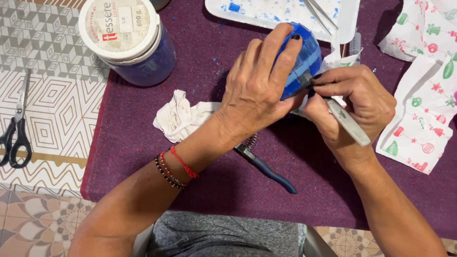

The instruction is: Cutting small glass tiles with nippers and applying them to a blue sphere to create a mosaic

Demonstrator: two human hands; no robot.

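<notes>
This is looking like a home craft table, set up for mosaic work. A purple cloth (147,155) is covering part of a tabletop with patterned tile designs (43,43). At twelve o'clock a white tray (352,14) is holding blue chips and tweezers (317,9); at ten o'clock a lidded tub (126,32) is standing. Scissors (12,131) are lying at nine o'clock, festive napkins (432,77) at two o'clock, pliers (268,170) at centre.

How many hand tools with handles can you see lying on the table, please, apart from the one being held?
2: black-handled scissors lie on the patterned cloth at far left, and blue-handled pliers lie on the purple cloth under the left hand. Others may be hidden beneath the hands.
</notes>
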